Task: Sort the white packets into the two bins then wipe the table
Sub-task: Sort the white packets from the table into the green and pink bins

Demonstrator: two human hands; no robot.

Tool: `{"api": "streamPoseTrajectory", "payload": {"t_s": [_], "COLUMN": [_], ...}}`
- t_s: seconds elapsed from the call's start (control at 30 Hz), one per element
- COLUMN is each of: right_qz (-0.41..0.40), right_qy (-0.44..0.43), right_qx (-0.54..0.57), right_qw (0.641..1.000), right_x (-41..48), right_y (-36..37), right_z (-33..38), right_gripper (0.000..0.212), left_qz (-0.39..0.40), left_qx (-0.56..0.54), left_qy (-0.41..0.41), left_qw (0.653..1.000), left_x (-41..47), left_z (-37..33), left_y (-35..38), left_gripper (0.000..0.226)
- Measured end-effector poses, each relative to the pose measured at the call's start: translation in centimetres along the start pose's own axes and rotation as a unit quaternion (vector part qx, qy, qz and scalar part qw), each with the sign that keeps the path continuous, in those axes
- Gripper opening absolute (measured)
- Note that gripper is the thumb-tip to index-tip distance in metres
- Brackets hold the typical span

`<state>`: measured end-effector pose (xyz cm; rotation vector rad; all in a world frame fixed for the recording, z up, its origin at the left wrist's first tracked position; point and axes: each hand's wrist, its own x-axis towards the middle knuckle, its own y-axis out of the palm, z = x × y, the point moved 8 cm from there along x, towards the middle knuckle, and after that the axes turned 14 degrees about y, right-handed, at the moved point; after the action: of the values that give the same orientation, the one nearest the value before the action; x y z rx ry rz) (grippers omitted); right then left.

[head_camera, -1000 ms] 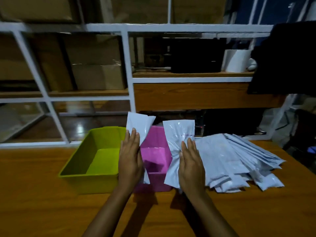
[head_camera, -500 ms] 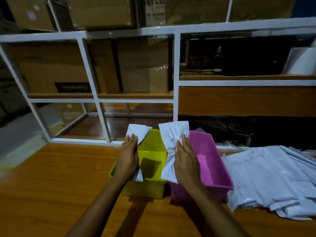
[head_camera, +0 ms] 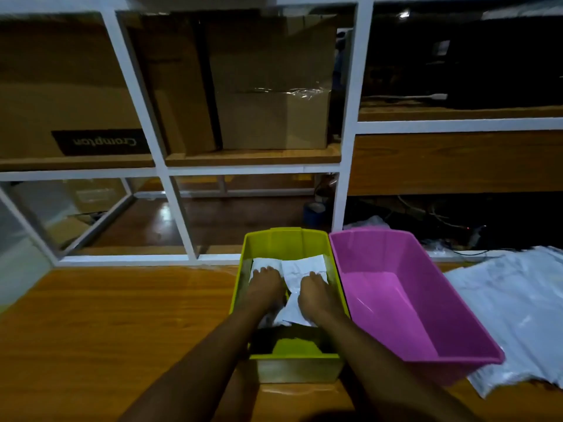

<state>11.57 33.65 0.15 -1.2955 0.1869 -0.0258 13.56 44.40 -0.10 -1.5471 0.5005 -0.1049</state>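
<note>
Both my hands are down inside the green bin (head_camera: 297, 369). My left hand (head_camera: 264, 286) lies on a white packet (head_camera: 265, 264) at the bin's left side. My right hand (head_camera: 315, 293) lies on a second, larger white packet (head_camera: 304, 267) that overlaps the first. Both packets rest in the far half of the bin, partly hidden under my fingers. The pink bin (head_camera: 396, 303) stands touching the green one on its right and holds nothing I can see. A pile of several white packets (head_camera: 518, 309) lies on the table right of the pink bin.
The wooden table (head_camera: 122, 330) stretches bare to the left of the bins. Right behind the bins rises a white metal shelf frame (head_camera: 345, 166) with cardboard boxes (head_camera: 274, 86) on its boards. Cables and dark clutter lie behind the pink bin.
My hands have gone from holding the two packets upright above the bins to down inside the green bin with them. The view has swung left and closer.
</note>
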Motion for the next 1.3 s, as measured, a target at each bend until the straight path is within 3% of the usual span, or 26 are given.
{"api": "streamPoseTrajectory", "payload": {"t_s": [0.07, 0.23, 0.3, 0.37, 0.4, 0.47, 0.6, 0.63, 0.73, 0.83, 0.97, 1.03, 1.23, 1.3], "right_qz": [0.022, 0.122, 0.172, 0.204, 0.209, 0.201, 0.173, 0.174, 0.134, 0.1, 0.117, 0.112, 0.146, 0.163], "right_qy": [-0.02, -0.099, -0.107, -0.085, -0.074, -0.065, -0.063, -0.062, -0.049, -0.045, -0.036, -0.031, -0.047, -0.062], "right_qx": [-0.053, -0.117, -0.188, -0.25, -0.257, -0.273, -0.297, -0.294, -0.239, -0.292, -0.234, -0.23, -0.184, -0.198], "right_qw": [0.998, 0.981, 0.961, 0.943, 0.941, 0.939, 0.937, 0.938, 0.961, 0.95, 0.965, 0.966, 0.971, 0.965], "right_x": [0.8, 2.6, 2.9, 3.3, 3.5, 3.6, 3.2, 3.1, 4.0, 4.4, 4.8, 5.3, 4.0, 3.7], "right_y": [1.5, 3.6, 5.3, 7.1, 7.9, 8.9, 10.0, 10.1, 9.7, 9.7, 10.5, 10.2, 9.7, 8.9], "right_z": [0.3, 1.7, 1.7, 0.7, 0.2, -0.5, -1.5, -1.4, -1.2, -1.8, -2.9, -3.0, -1.5, -0.8], "right_gripper": [0.031, 0.05, 0.076, 0.108, 0.111, 0.096, 0.105, 0.102, 0.064, 0.071, 0.056, 0.051, 0.081, 0.091], "left_qz": [0.057, 0.148, 0.189, 0.22, 0.219, 0.203, 0.191, 0.183, 0.167, 0.171, 0.135, 0.102, 0.111, 0.134], "left_qx": [-0.041, -0.023, 0.049, 0.064, 0.06, 0.064, 0.079, 0.081, 0.086, 0.064, 0.022, 0.005, -0.056, -0.057], "left_qy": [-0.013, 0.075, 0.098, 0.067, 0.05, 0.037, 0.038, 0.045, 0.064, 0.05, 0.03, 0.034, 0.028, 0.048], "left_qw": [0.997, 0.986, 0.976, 0.971, 0.973, 0.976, 0.978, 0.979, 0.98, 0.982, 0.99, 0.994, 0.992, 0.988], "left_x": [0.8, 1.6, 2.0, 2.2, 2.1, 2.2, 2.1, 2.0, 1.9, 2.4, 2.2, 2.0, 0.9, 0.3], "left_z": [0.9, 1.1, 0.7, 0.8, 0.9, 1.2, 1.7, 1.7, 1.5, 1.7, 1.6, 1.5, 1.3, 1.1], "left_y": [1.5, 2.2, 3.9, 6.2, 7.0, 8.0, 9.3, 9.4, 9.2, 9.6, 9.0, 8.6, 7.0, 5.7], "left_gripper": [0.061, 0.072, 0.101, 0.132, 0.143, 0.15, 0.148, 0.146, 0.137, 0.133, 0.097, 0.091, 0.086, 0.071]}}
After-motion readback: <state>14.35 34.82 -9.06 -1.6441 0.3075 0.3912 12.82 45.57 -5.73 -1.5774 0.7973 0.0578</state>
